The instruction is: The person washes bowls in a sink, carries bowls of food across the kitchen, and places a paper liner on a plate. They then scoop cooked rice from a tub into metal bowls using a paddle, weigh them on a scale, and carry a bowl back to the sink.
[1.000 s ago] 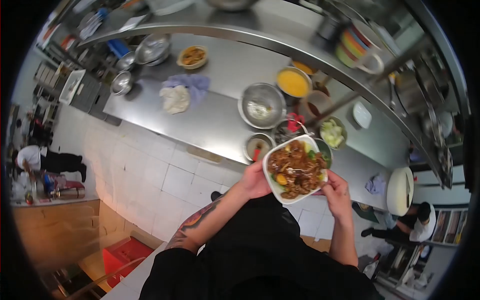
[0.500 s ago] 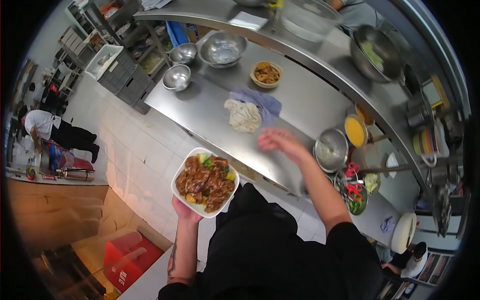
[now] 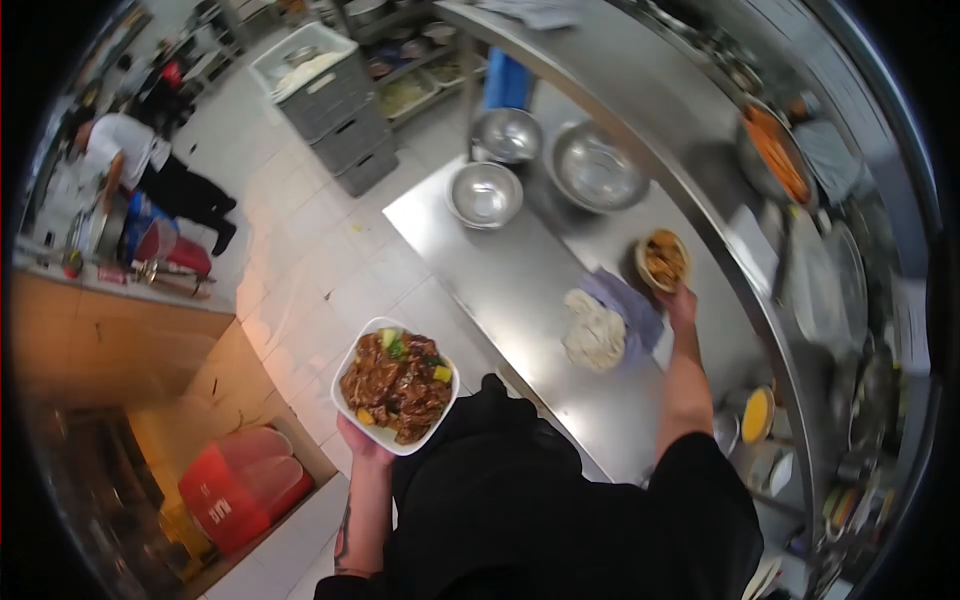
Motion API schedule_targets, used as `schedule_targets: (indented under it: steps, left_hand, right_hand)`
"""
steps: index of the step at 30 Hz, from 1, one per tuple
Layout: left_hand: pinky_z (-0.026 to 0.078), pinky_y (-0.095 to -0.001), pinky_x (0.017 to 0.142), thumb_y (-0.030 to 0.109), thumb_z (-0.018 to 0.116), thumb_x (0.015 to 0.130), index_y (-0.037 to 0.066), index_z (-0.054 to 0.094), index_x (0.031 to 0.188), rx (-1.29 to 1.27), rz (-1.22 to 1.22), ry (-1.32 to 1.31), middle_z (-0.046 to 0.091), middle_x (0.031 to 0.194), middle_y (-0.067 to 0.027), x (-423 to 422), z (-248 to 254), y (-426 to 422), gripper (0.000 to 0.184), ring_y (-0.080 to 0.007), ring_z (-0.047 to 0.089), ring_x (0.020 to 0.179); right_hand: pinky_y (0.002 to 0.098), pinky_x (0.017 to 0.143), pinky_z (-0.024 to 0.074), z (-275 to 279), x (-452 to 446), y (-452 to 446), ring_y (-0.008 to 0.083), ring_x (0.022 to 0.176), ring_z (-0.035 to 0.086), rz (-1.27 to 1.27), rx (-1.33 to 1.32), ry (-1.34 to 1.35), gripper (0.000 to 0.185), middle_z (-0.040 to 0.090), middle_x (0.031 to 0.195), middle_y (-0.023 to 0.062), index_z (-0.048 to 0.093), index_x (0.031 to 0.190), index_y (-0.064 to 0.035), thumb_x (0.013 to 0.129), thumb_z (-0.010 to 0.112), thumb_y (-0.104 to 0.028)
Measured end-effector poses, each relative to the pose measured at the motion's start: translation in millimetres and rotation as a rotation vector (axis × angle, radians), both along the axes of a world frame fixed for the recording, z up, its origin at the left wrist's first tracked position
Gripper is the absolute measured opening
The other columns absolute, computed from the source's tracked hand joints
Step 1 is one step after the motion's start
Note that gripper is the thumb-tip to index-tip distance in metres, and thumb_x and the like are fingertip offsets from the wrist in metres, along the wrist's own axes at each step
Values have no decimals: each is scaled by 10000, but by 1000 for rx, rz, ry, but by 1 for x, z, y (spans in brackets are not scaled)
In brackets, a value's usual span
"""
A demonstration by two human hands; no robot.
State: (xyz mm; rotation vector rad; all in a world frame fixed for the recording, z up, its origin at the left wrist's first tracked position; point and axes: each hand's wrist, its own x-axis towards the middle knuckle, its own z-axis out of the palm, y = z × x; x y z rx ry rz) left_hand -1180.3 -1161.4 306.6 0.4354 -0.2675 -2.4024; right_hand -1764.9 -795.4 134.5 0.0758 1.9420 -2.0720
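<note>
Plainly, the left hand [image 3: 366,440] carries the white square dish [image 3: 384,437] from below, out in front of the body and apart from the bench [image 3: 510,290]. Its grip is curled under and against the near side, spread only as wide as that support needs. I judge that hold sensible: it keeps the saucy load fairly level and most of the fingers clear of the food.

The right hand [image 3: 678,303] reaches over the bench to the round bowl [image 3: 643,262], touching its near side. The fingers are small and partly hidden there, so I can't tell how far that grip has closed. The bowl stands just beyond the purple cloth [image 3: 632,308] and the cream cloth [image 3: 593,332], likely why the arm passes to one side of them.

As for looks, the dish has softly rounded corners and a clean white rim. It is heaped with glossy brown pieces, probably meat, with yellow chunks and a bit of green near the top. The round bowl is pale tan, and its orange-brown contents look duller to me.
</note>
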Motion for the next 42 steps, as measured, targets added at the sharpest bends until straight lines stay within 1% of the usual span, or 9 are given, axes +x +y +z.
schedule_targets:
  steps: [2, 7, 8, 15, 23, 26, 30, 38, 42]
  left_hand:
    - [418, -539, 1103, 405, 360, 1014, 13, 448, 1443, 12, 16, 22, 507, 1445, -211, -6, -4, -30, 587, -388, 514, 1300]
    - [386, -549, 1123, 399, 354, 1016, 16, 443, 1449, 19, -33, 101, 498, 1457, -200, -24, -12, -134, 585, -387, 485, 1329]
    - [386, -549, 1123, 399, 354, 1016, 16, 443, 1449, 12, -16, 107, 498, 1457, -200, -26, -14, -159, 585, -387, 485, 1329]
    - [380, -536, 1131, 415, 340, 1031, 43, 435, 1463, -70, -63, 173, 489, 1471, -179, -15, -10, -370, 577, -370, 475, 1343]
    - [358, -533, 1149, 478, 318, 1035, 63, 417, 1483, -54, -58, 27, 463, 1496, -166, -30, 30, -618, 619, -376, 449, 1366]
    - [348, -537, 1154, 487, 314, 1033, 81, 401, 1498, -56, 3, 5, 431, 1522, -159, -47, 24, -708, 623, -377, 429, 1381]
    - [328, -541, 1164, 485, 323, 1028, 95, 390, 1509, -64, 131, 67, 408, 1540, -152, -70, 24, -818, 622, -375, 407, 1398]
    - [321, -544, 1168, 486, 360, 1013, 99, 380, 1517, -57, 281, 126, 381, 1561, -143, -113, 42, -1055, 635, -368, 387, 1418]
    - [329, -550, 1157, 495, 356, 1015, 107, 395, 1509, -107, 276, 176, 393, 1553, -137, -145, 33, -1204, 628, -367, 393, 1414]
  right_hand:
    - [446, 789, 638, 14, 10, -2, 365, 914, 717, -169, 62, -81, 485, 650, 1142, 261, 522, 1268, 126, 1007, 557, -281]
    - [362, 790, 616, 71, 67, 21, 278, 998, 690, -132, 195, 177, 479, 659, 1158, 171, 570, 1279, 50, 996, 550, -335]
    - [368, 745, 624, 77, 72, 24, 282, 952, 703, -287, 207, 142, 458, 665, 1148, 165, 588, 1255, 39, 986, 558, -330]
    - [377, 616, 634, 185, 197, -75, 275, 764, 730, -181, 302, 9, 414, 702, 1035, 173, 611, 1174, 75, 952, 572, -272]
    - [375, 608, 647, 176, 267, -418, 249, 773, 734, -69, 164, -169, 363, 709, 1009, 173, 610, 1153, 86, 928, 579, -197]
    - [371, 642, 644, 165, 258, -572, 215, 808, 731, 156, 87, -157, 332, 712, 1015, 145, 620, 1151, 77, 931, 578, -169]
    - [279, 662, 586, 156, 211, -780, 155, 769, 702, 422, 96, -121, 288, 715, 986, 90, 645, 1135, 42, 938, 567, -155]
    - [312, 683, 583, 208, 115, -1198, 145, 758, 686, 811, 88, -38, 281, 712, 928, 88, 661, 1079, 52, 932, 538, -154]
    - [333, 650, 606, 195, 91, -1380, 180, 725, 702, 838, 28, -40, 263, 713, 897, 98, 660, 1060, 40, 922, 528, -142]
